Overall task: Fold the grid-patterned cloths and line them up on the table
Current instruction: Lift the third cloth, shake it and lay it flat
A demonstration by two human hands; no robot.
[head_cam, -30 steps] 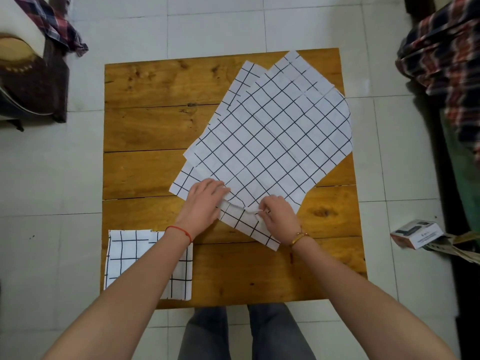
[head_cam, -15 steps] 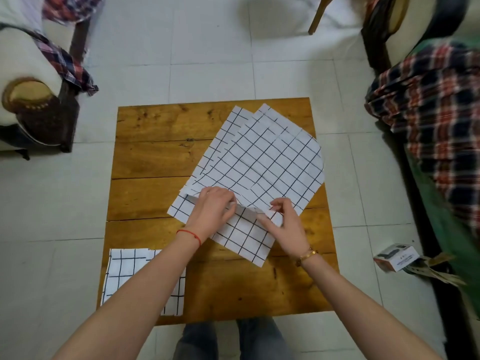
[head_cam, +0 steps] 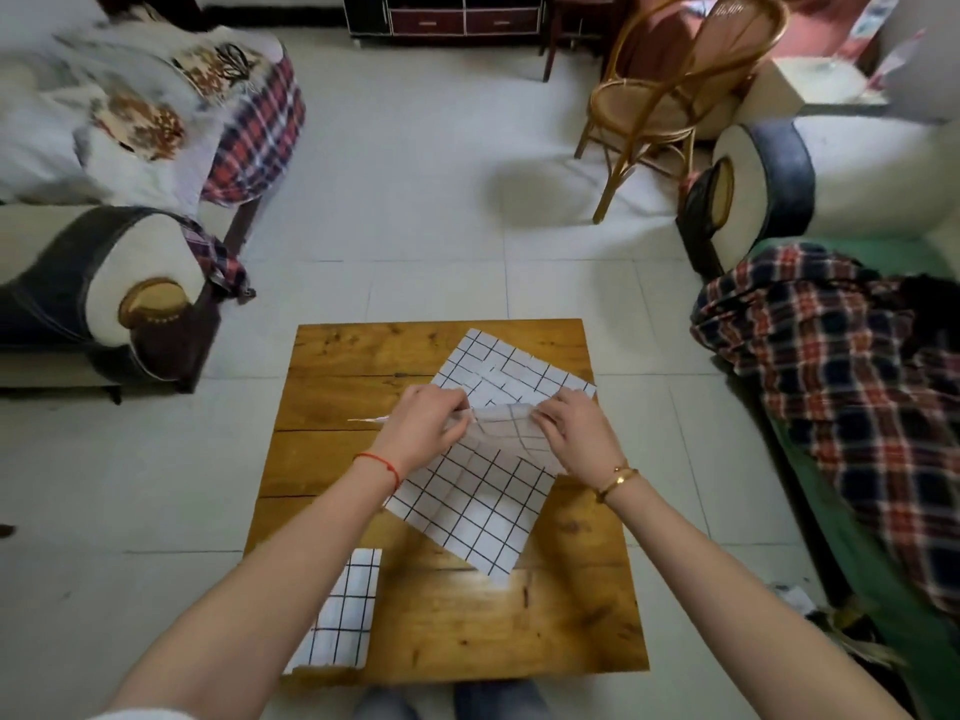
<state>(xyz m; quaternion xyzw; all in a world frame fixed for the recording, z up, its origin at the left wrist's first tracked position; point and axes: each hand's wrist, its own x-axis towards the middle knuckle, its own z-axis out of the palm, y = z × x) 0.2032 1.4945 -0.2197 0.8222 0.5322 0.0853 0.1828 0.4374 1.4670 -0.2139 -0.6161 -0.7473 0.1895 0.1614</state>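
A white cloth with a black grid (head_cam: 478,506) hangs lifted above the wooden table (head_cam: 467,631), its lower corner pointing at the near middle. My left hand (head_cam: 423,420) pinches its upper left edge and my right hand (head_cam: 574,428) pinches its upper right edge. Behind my hands, more grid cloths (head_cam: 511,368) lie flat on the far right of the table. A folded grid cloth (head_cam: 345,613) lies at the near left corner, partly under my left forearm.
A sofa arm (head_cam: 130,298) stands left of the table. A couch with a plaid blanket (head_cam: 841,376) runs along the right. A rattan chair (head_cam: 670,96) stands on the tiled floor beyond. My knees show under the near table edge.
Both hands have raised the top cloth off the pile and away from the table. The camera has tilted up, so more of the room shows.
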